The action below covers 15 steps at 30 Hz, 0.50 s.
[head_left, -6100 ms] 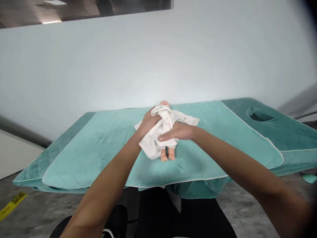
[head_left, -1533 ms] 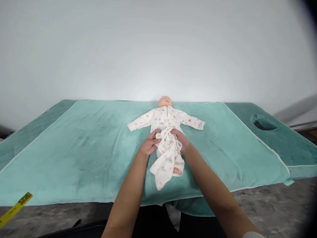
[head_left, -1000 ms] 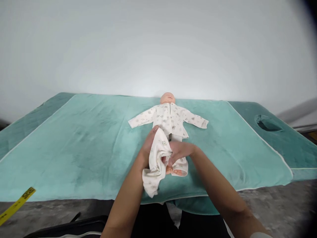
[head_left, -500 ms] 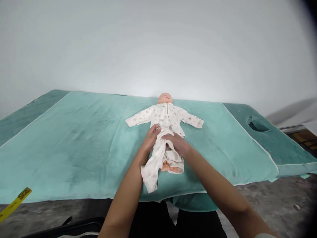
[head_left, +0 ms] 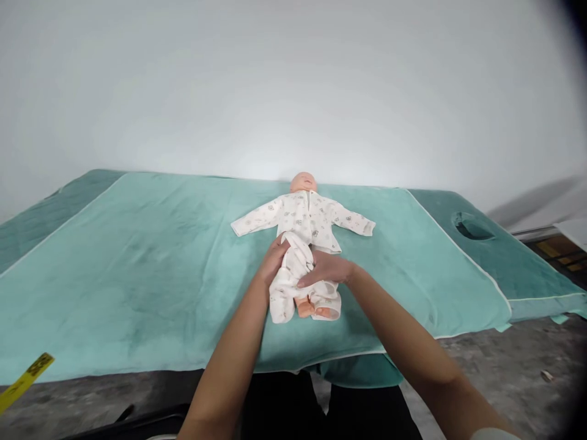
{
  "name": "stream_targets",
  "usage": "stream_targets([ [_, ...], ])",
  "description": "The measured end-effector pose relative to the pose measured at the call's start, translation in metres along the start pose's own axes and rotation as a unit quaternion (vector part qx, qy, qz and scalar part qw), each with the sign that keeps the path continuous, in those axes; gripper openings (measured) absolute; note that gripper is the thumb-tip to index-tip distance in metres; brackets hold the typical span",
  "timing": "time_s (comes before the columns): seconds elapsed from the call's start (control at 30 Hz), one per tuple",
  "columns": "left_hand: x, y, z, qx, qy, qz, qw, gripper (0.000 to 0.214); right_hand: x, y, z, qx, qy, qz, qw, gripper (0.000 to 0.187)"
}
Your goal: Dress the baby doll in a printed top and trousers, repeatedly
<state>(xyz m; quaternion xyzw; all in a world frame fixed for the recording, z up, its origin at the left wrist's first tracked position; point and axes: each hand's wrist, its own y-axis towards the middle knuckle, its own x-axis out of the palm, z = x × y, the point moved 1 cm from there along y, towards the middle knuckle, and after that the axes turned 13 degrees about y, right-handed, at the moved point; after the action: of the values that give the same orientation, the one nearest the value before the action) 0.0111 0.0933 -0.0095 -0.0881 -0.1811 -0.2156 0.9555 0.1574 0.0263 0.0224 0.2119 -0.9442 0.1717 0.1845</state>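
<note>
A baby doll (head_left: 303, 182) lies on its back, head toward the wall, in a white printed long-sleeved top (head_left: 298, 214) with both sleeves spread out. White printed baby pants (head_left: 293, 269) lie bunched over its lower body and legs. My left hand (head_left: 274, 260) grips the pants at the waist edge on the left side, thumb over the cloth. Across the right side of the pants rests my right hand (head_left: 328, 269), its thumb stretched apart from the fingers; some fingertips are hidden. A bare foot (head_left: 303, 307) shows between the pant legs, and another sits inside the right leg opening.
A teal cover (head_left: 151, 263) is spread over the bed, which has a round hole (head_left: 472, 226) at its right end. The grey wall (head_left: 293, 91) stands right behind. A yellow strip (head_left: 25, 382) pokes in at the lower left.
The loose pant leg that hung down toward me on the left is now drawn up beside the doll's foot. My right hand has shifted slightly right and its thumb has spread.
</note>
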Motion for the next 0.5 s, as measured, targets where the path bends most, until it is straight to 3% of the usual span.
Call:
stream_targets([
  [0.07,-0.001,-0.001,0.003,0.005,0.022,-0.007,1.000,0.049,0.000,0.003,-0.002,-0.032,0.063,0.044,0.997,0.049],
  [0.17,-0.005,-0.001,0.005,0.006,0.080,-0.068,0.994,0.050,-0.005,0.010,0.002,-0.110,0.178,0.122,0.970,0.042],
  [0.3,-0.010,0.001,-0.003,-0.021,0.128,-0.142,0.981,0.051,-0.013,0.013,0.011,-0.138,0.196,0.124,0.963,0.046],
  [0.4,-0.012,0.004,-0.012,0.000,0.046,-0.098,0.994,0.050,-0.014,0.008,0.011,-0.094,0.110,0.087,0.986,0.047],
  [0.5,-0.009,0.003,-0.014,0.013,-0.021,-0.024,0.999,0.050,-0.008,0.002,0.005,0.000,-0.011,-0.015,1.000,0.047],
])
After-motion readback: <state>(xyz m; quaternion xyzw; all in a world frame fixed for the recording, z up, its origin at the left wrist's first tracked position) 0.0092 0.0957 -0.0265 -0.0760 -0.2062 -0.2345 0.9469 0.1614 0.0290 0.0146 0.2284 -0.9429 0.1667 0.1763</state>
